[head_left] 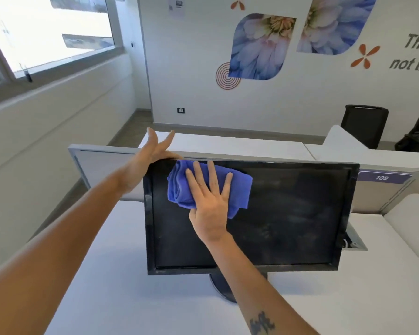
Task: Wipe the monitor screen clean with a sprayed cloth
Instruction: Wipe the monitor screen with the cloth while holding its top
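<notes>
A black monitor (288, 213) stands on a white desk, its dark screen smeared and dusty. A folded blue cloth (179, 187) lies flat against the screen's upper left part. My right hand (211, 201) presses on the cloth with a flat palm and spread fingers. My left hand (153, 153) rests on the monitor's top left corner, thumb along the top edge, fingers apart and pointing up behind it.
The white desk (121, 274) runs toward me under the round monitor stand (221, 286). A grey partition (102, 163) with a "109" label (382, 177) stands behind the monitor. Black chairs (363, 124) sit at the back right. A window is at the upper left.
</notes>
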The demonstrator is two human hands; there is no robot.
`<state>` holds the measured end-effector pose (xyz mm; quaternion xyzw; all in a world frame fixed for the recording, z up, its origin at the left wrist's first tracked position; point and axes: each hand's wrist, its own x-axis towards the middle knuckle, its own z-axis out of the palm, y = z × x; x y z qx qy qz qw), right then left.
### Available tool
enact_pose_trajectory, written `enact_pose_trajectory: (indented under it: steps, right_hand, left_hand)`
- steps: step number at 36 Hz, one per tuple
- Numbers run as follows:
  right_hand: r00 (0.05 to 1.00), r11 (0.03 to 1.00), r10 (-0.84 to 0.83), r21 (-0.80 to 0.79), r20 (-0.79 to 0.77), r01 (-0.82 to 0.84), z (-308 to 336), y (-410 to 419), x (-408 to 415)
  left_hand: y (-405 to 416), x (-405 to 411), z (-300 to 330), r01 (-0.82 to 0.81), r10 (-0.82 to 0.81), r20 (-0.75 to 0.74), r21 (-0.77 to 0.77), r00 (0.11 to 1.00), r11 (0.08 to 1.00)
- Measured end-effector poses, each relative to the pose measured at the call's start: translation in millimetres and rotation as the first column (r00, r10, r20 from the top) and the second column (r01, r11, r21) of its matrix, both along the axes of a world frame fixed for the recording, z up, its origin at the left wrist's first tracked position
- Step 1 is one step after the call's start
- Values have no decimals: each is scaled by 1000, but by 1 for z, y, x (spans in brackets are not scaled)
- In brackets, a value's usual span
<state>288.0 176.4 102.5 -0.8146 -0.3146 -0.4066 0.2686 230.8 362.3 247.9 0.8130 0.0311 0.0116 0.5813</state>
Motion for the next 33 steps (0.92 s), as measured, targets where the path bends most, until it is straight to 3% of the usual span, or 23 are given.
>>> enact_pose_trajectory:
  steps: [7,15,22,26,29,33]
  right_hand:
    - [979,955,206,-219,1,-200,11,46,-11]
    - [957,905,286,-317,-40,-284,-1,26,-15]
    - [899,630,434,-692,-62,-353,-96,-32,-45]
    - [858,539,513,-763,-39,-357,-87,-40,-32]
    - [877,654,480,-677,25,-338,-48,-32,-10]
    - [968,933,224,-312,109,-181,10,-17,18]
  left_hand:
    - [2,4,3,-19,19,-31,-25,999,999]
    - [6,12,-2,-17,16,-64,-14,998,1000]
    - [12,13,-10,-11,12,-64,23,998,1000]
    - [7,8,-4,6,-3,-72,47,997,999]
    - [5,9,-4,-12,14,-75,22,997,1000]
    - [2,9,-4,-35,35,-82,-1,996,999]
